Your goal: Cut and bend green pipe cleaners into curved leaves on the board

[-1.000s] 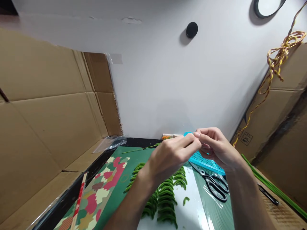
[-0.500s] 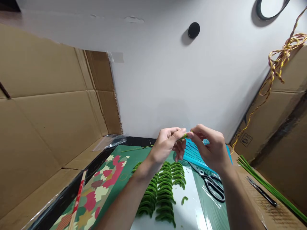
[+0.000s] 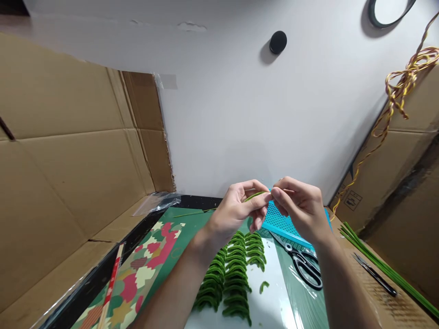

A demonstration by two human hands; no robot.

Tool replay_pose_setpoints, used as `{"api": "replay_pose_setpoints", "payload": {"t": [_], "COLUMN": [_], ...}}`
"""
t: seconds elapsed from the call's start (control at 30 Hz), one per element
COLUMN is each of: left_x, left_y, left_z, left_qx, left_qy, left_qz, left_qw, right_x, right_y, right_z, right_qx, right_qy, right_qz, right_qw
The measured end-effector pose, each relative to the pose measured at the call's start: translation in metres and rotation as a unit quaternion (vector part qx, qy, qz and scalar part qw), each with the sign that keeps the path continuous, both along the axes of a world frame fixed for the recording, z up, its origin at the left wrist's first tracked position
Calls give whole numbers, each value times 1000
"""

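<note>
Both hands are raised and meet over the far part of the work surface. A slim green pipe cleaner piece (image 3: 254,196) is pinched between the thumb and fingers of my left hand (image 3: 236,206). My right hand (image 3: 303,205) pinches at the piece's right end, its thumb and index fingertip almost touching the left fingertips. The fingers mostly cover that end. Below them, several curved, fuzzy green pieces (image 3: 236,276) lie in neat rows on a white board (image 3: 270,292). A single small curved piece (image 3: 264,287) lies apart, right of the rows.
Black-handled scissors (image 3: 305,269) lie right of the board, before a turquoise perforated tray (image 3: 279,219). Farther right are a black-handled tool (image 3: 375,274) and long green stems (image 3: 387,269) on cardboard. A patterned sheet (image 3: 147,265) and a red-banded stick (image 3: 111,283) lie left.
My left thumb and fingers have shifted slightly right along the piece, showing more of it behind the thumb. My right fingers have closed in a tighter pinch beside them.
</note>
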State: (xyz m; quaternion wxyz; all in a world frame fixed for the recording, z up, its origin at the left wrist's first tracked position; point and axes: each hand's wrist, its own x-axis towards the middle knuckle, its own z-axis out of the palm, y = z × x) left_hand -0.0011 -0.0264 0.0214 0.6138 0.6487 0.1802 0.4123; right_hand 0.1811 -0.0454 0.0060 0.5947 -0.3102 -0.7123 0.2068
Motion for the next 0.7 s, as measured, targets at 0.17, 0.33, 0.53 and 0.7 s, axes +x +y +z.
{"api": "replay_pose_setpoints", "payload": {"t": [0.17, 0.33, 0.53, 0.7], "left_x": [-4, -11, -6, -7], "left_y": [-11, 1, 3, 1], "left_z": [3, -7, -11, 1], "left_qx": [311, 710, 533, 151], "left_qy": [107, 184, 101, 34], "left_qz": [175, 319, 349, 159], "left_qw": [928, 601, 764, 975], "right_x": [-6, -20, -24, -21], "right_y": [2, 3, -1, -3], "right_z": [0, -2, -4, -5], "right_qx": [-114, -141, -2, 96], "right_qy": [122, 152, 84, 45], "right_qz": [117, 93, -50, -121], "right_qw": [979, 974, 995, 987]}}
